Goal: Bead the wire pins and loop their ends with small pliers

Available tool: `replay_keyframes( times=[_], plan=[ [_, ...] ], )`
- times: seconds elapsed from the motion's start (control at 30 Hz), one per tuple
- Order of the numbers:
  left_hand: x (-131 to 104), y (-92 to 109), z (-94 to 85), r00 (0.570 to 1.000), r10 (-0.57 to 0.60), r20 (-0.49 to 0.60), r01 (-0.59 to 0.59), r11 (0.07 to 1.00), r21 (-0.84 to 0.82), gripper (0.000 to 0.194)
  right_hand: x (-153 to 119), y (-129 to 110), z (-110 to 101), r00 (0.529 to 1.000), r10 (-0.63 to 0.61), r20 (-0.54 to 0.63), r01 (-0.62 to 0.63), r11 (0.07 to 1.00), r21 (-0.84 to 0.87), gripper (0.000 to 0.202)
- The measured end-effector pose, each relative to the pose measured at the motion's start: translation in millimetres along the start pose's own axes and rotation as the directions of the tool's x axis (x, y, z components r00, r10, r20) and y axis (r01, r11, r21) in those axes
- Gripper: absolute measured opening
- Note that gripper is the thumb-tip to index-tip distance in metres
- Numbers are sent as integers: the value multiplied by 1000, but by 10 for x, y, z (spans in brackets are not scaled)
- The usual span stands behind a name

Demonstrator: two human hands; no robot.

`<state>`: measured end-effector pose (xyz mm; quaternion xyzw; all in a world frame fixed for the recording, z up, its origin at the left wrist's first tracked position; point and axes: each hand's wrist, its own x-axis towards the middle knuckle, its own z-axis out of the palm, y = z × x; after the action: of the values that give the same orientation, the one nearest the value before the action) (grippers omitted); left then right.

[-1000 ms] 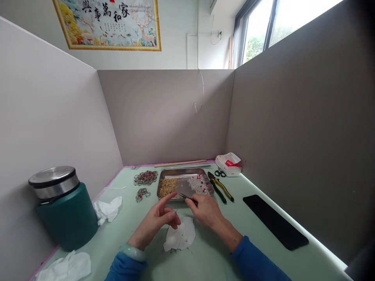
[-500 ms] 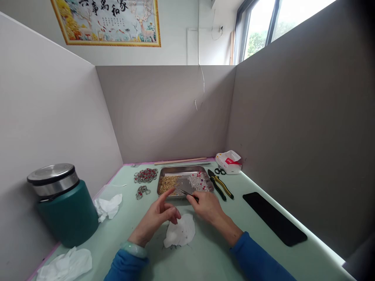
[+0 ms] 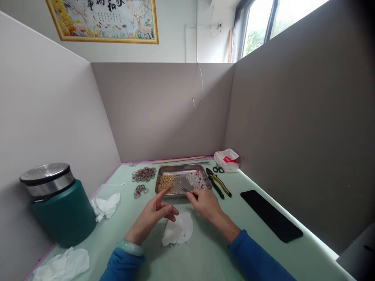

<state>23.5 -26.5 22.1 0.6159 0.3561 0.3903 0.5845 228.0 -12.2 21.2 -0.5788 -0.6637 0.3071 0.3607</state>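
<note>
My right hand grips a pair of thin tweezers, their tips pointing left over the near part of a shallow metal tray. My left hand is empty as far as I can see, its index finger stretched toward the tray and its other fingers loosely bent. A small gap separates that fingertip from the tweezer tips. Inside the tray, small gold pieces lie on the left, and clear and red beads on the right. Below my hands lies a crumpled white tissue with dark specks.
Beaded chains lie left of the tray, with a smaller heap nearer. Yellow-black pliers, scissors and a tissue pack are at the right. A black phone-like slab lies farther right; a green flask stands left.
The view has shifted slightly. My left fingertip and the tweezer tips, close together before, are now a little farther apart. The tweezers stay in my right hand.
</note>
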Motion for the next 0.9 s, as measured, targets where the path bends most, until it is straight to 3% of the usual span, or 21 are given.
replay_keyframes(
  times=[0.07, 0.13, 0.2, 0.27, 0.33, 0.4, 0.5, 0.57, 0.63, 0.77, 0.9],
  plan=[
    [-6, 1, 0, 1000, -13, 13, 13, 1000, -12, 80, -5, 5, 17, 1000, 3, -15, -3, 1000, -4, 37],
    [14, -26, -2, 998, -60, 7, 60, 998, 0, 80, -10, 4, -9, 999, 3, 47, -4, 1000, 16, 41],
    [46, -66, -8, 994, -104, -23, 105, 994, 15, 78, -14, -1, -66, 978, -2, 211, -20, 994, 103, 49],
    [72, -96, -14, 992, -118, -51, 120, 992, 30, 75, -17, -10, -122, 910, -37, 412, -81, 961, 264, 55],
    [75, -98, -13, 993, -105, -46, 107, 994, 37, 73, -20, -18, -144, 878, -74, 472, -104, 935, 340, 56],
    [55, -71, -2, 997, -74, -9, 74, 997, 27, 73, -23, -23, -121, 928, -66, 366, -45, 957, 287, 52],
    [10, -11, 24, 1000, -12, 29, 12, 1000, -6, 75, -31, -12, -31, 993, -71, 91, 67, 996, 54, 43],
    [-8, 12, 35, 999, -6, 32, 6, 1000, -12, 77, -37, 3, 28, 991, -120, -56, 111, 982, -150, 39],
    [-8, 10, 39, 999, -23, 24, 23, 1000, -11, 79, -39, 15, 59, 980, -156, -122, 120, 958, -261, 38],
    [28, -33, 36, 995, -96, 1, 96, 995, 18, 76, -38, 6, 25, 993, -90, 76, 93, 995, -38, 44],
    [55, -52, 43, 993, -118, 5, 117, 992, 54, 62, -42, -21, -45, 924, -114, 365, 64, 987, 147, 58]
  ],
)
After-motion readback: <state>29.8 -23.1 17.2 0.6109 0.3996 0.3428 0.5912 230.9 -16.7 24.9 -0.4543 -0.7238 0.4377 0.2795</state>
